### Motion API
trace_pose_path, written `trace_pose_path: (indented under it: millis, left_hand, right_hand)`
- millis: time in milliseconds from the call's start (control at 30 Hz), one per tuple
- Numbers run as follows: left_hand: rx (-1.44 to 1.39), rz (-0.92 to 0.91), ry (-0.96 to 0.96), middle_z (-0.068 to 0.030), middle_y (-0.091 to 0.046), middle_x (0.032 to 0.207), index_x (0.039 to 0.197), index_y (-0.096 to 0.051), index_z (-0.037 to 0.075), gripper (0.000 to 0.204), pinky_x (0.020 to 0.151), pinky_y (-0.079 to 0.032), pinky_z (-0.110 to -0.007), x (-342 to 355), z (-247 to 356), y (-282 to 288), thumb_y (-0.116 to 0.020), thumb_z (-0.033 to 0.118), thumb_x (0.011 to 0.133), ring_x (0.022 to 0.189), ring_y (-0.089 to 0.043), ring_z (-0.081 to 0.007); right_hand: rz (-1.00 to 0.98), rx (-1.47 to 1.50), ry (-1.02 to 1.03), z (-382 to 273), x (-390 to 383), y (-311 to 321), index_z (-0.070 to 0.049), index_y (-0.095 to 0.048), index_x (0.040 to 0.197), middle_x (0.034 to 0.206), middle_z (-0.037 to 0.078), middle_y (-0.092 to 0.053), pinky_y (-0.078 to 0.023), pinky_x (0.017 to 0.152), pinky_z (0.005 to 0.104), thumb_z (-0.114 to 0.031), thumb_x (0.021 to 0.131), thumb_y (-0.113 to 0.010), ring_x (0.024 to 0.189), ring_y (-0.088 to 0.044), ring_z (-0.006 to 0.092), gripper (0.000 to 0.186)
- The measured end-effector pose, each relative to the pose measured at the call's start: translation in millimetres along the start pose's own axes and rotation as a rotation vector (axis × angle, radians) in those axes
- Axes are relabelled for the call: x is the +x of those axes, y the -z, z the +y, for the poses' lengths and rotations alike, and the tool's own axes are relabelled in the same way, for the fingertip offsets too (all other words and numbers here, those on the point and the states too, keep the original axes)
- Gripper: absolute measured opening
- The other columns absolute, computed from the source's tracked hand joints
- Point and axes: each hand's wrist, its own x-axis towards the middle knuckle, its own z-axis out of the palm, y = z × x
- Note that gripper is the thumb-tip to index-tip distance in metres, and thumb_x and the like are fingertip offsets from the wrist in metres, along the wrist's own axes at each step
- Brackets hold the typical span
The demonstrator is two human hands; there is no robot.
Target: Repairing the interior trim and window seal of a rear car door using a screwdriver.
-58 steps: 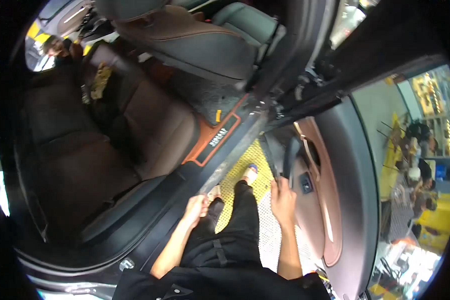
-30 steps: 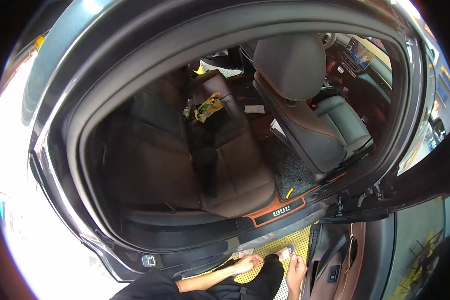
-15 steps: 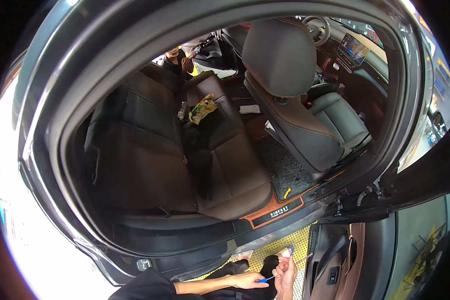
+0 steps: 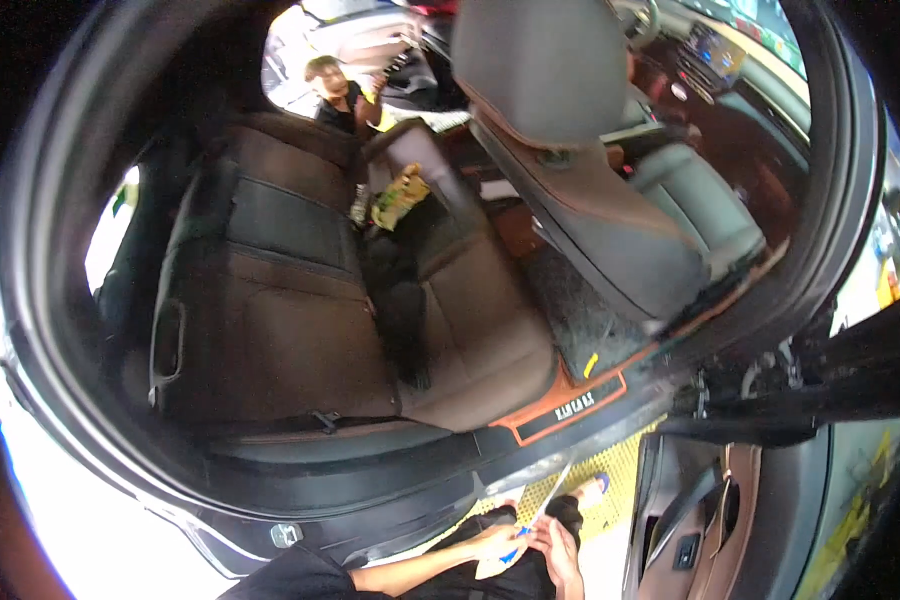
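Low in the view, both my hands meet in front of my dark-clothed legs. My left hand (image 4: 496, 546) is closed around a thin tool with a blue handle (image 4: 514, 553); its exact kind is too small and blurred to tell. A pale, thin shaft (image 4: 555, 489) sticks up and away from between the hands. Against it my right hand (image 4: 555, 548) rests with bent fingers, pinched near the base of the shaft. The rear door sill (image 4: 570, 405) of a car lies just beyond my hands.
Ahead is the brown rear seat (image 4: 300, 340) with a yellow-green packet (image 4: 401, 197) on it. A small yellow piece (image 4: 591, 364) lies on the footwell carpet. The open door (image 4: 705, 530) stands at right. Another person (image 4: 342, 95) is beyond the far door opening.
My view has shifted, with more of the far opening visible. My hands have come closer together, and the thin shaft now points more steeply upward.
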Motion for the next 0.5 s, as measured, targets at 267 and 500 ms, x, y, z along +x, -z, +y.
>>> trace_pose_path:
  millis: [267,500]
  left_hand:
    - [0.135,0.180,0.232,-0.0241,-0.071,0.085,0.097,-0.070,0.005,0.049,0.074,-0.054,-0.054,51,-11,-1,-0.056,0.052,0.100,0.083,-0.072,-0.0440]
    - [0.016,0.210,0.353,-0.0271,-0.069,0.083,0.091,-0.068,0.003,0.054,0.075,-0.052,-0.056,37,-15,-8,-0.055,0.055,0.100,0.088,-0.068,-0.0477]
  right_hand:
    - [0.248,-0.165,0.158,32,84,41,-0.003,-0.063,0.122,0.104,0.004,-0.066,-0.057,0.077,0.0290,-0.032,0.106,-0.060,0.088,-0.066,0.0137,0.033]
    - [0.524,-0.951,0.651,-53,273,89,0.001,-0.063,0.109,0.086,0.019,-0.065,-0.051,0.068,0.0464,-0.019,0.090,-0.069,0.075,-0.065,0.0355,0.028]
